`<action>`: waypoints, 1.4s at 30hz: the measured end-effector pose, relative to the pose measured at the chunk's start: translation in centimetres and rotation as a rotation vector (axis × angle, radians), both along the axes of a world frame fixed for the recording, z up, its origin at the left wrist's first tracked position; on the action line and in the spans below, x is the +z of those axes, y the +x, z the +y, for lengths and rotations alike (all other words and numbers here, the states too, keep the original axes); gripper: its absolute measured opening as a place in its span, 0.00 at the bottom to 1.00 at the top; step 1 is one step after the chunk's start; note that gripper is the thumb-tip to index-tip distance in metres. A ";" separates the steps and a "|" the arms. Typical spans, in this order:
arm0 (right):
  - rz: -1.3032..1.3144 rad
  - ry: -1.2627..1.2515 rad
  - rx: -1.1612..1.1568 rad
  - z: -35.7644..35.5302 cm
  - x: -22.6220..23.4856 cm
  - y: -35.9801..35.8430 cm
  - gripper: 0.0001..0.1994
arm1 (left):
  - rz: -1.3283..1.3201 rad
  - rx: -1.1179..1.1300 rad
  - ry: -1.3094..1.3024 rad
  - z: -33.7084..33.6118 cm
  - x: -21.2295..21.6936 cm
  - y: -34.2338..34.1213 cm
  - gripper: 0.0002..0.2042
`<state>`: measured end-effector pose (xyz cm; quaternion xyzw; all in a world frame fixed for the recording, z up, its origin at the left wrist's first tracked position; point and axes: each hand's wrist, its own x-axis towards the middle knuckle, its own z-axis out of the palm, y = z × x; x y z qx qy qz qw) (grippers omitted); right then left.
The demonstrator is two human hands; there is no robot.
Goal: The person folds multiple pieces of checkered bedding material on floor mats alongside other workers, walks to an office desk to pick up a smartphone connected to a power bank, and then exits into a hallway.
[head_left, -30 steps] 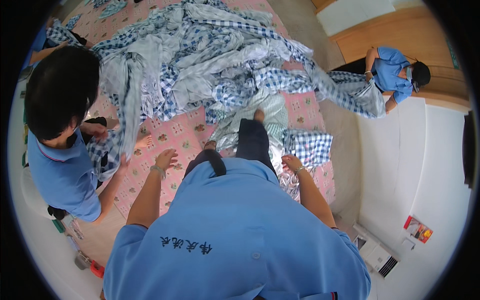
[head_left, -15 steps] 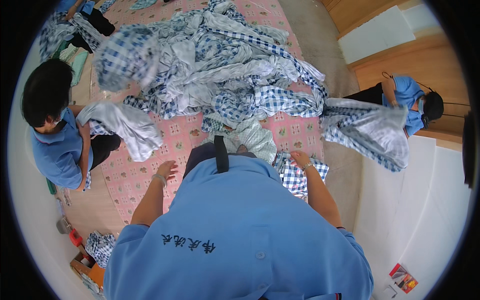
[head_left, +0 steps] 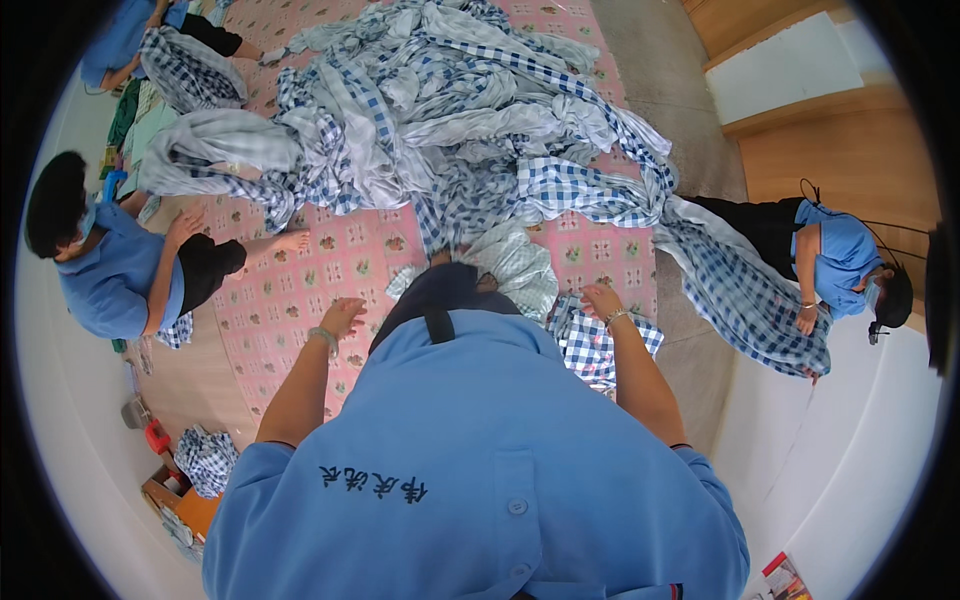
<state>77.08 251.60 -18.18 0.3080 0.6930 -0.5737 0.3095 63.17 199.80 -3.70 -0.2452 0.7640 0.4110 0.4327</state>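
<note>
My left hand (head_left: pixel 343 318) hangs over the pink patterned mat with nothing in it, its fingers loosely apart. On the other side of my body, my right hand (head_left: pixel 602 300) is open near the upper edge of a folded blue-and-white checked cloth (head_left: pixel 590 345); I cannot tell whether the fingertips touch it. At my feet lies a crumpled pale green-and-white checked cloth (head_left: pixel 520 268). Just beyond spreads a big tangled heap of blue-and-white checked cloths (head_left: pixel 440 110).
Left, a seated co-worker (head_left: pixel 110 270) has bare hands raised; another person (head_left: pixel 125 45) handles cloth farther back. On the right, a co-worker (head_left: pixel 840 255) holds out a long checked cloth (head_left: pixel 740 290). The pink mat (head_left: pixel 270 340) lies under the heap. A checked bundle (head_left: pixel 207 458) sits lower left.
The left co-worker has let go of a cloth, and a tossed cloth has landed on the heap. The right co-worker's cloth has swung lower. My hands have barely moved; my left fingers are less spread.
</note>
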 end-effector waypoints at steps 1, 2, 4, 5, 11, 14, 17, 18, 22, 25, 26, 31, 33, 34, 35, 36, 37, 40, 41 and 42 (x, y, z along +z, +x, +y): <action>0.065 -0.018 -0.079 -0.4 0.9 -0.9 0.16 | -0.001 -0.004 -0.003 0.0 -0.1 -0.2 0.22; 0.064 -0.019 -0.082 -0.8 2.0 -1.6 0.16 | -0.032 -0.007 -0.036 0.0 -0.3 -0.2 0.21; 0.169 0.005 -0.163 -1.4 3.7 -2.8 0.14 | -0.061 -0.015 -0.076 0.2 -0.4 -1.2 0.21; 0.166 0.002 -0.168 -1.3 3.5 -2.5 0.14 | -0.071 -0.029 -0.058 0.5 -0.4 -1.4 0.21; -0.233 -0.105 -0.136 0.1 -2.3 4.8 0.12 | 0.050 -0.137 0.066 3.8 1.5 -4.8 0.17; -0.501 -0.096 -0.263 -2.0 -0.5 5.5 0.10 | 0.067 -0.122 0.084 2.8 1.1 -5.3 0.19; -0.420 -0.073 -0.259 -3.5 2.4 4.1 0.12 | 0.052 -0.117 0.065 -0.3 -0.3 -5.5 0.20; -0.395 -0.086 -0.283 -4.0 2.7 3.7 0.12 | 0.030 -0.099 0.051 -1.0 -0.4 -5.7 0.21; -0.358 -0.042 -0.209 -5.4 4.0 -0.7 0.12 | -0.019 -0.035 -0.015 -4.4 -0.9 -6.5 0.21; -0.315 0.032 -0.128 -6.6 5.2 -5.9 0.13 | -0.117 0.062 0.030 -7.3 -2.2 -8.1 0.20; -0.287 0.071 -0.102 -7.1 5.3 -7.6 0.13 | -0.124 0.069 0.041 -8.2 -2.7 -9.0 0.20; -0.274 0.079 -0.072 -12.2 6.8 -18.0 0.14 | -0.225 0.135 0.106 -13.1 -6.5 -15.7 0.19; -0.156 0.045 -0.013 -16.5 8.3 -23.1 0.12 | -0.306 0.086 0.117 -16.0 -9.4 -19.1 0.18; -0.072 0.005 0.011 -18.4 8.0 -24.8 0.12 | -0.279 0.080 0.056 -17.1 -11.5 -21.5 0.16; 0.011 -0.045 0.042 -20.2 7.4 -26.6 0.11 | -0.167 -0.275 0.148 -19.1 -14.2 -24.1 0.13; -0.014 -0.049 0.076 -22.2 7.5 -28.8 0.11 | 0.040 -0.576 0.026 -20.0 -16.6 -26.6 0.13; -0.003 -0.085 0.110 -24.7 8.6 -31.2 0.11 | 0.240 -0.868 -0.109 -21.5 -18.7 -29.1 0.13; -0.021 -0.071 0.208 -29.9 12.5 -35.4 0.12 | 0.573 -1.132 -0.264 -20.2 -22.6 -39.0 0.11; -0.061 -0.114 0.086 -30.0 11.6 -34.1 0.12 | 0.519 -1.158 -0.265 -16.3 -22.2 -44.0 0.09; -0.053 -0.074 0.173 -30.8 12.5 -34.7 0.12 | 0.616 -1.114 -0.248 -15.6 -22.5 -46.8 0.09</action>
